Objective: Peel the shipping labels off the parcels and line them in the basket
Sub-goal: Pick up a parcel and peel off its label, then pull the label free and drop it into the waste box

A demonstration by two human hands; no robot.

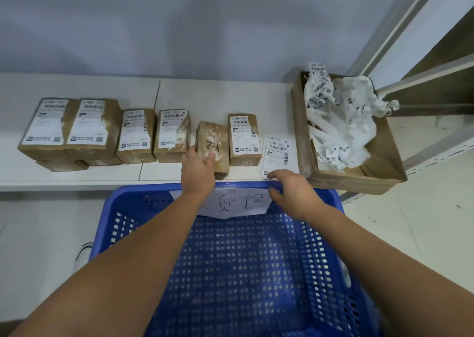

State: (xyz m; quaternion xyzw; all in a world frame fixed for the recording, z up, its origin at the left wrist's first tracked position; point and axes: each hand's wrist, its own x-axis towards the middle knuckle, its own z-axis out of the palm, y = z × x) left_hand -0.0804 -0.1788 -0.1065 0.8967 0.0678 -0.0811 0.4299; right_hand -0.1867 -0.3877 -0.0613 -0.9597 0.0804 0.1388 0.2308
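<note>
1. The left hand (198, 168) grips the bare parcel (213, 148), its label already off, in the middle of the shelf (77, 177).
2. The right hand (292, 190), fingers loosely spread and holding nothing, rests on the far rim of the basket (333, 234).
3. Likely next: lift that parcel into the basket.
4. It is brown, scuffed white, with handwriting.

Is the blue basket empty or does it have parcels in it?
Empty of parcels: the basket's mesh floor shows bare; only a handwritten paper sign hangs inside its far wall.
</note>
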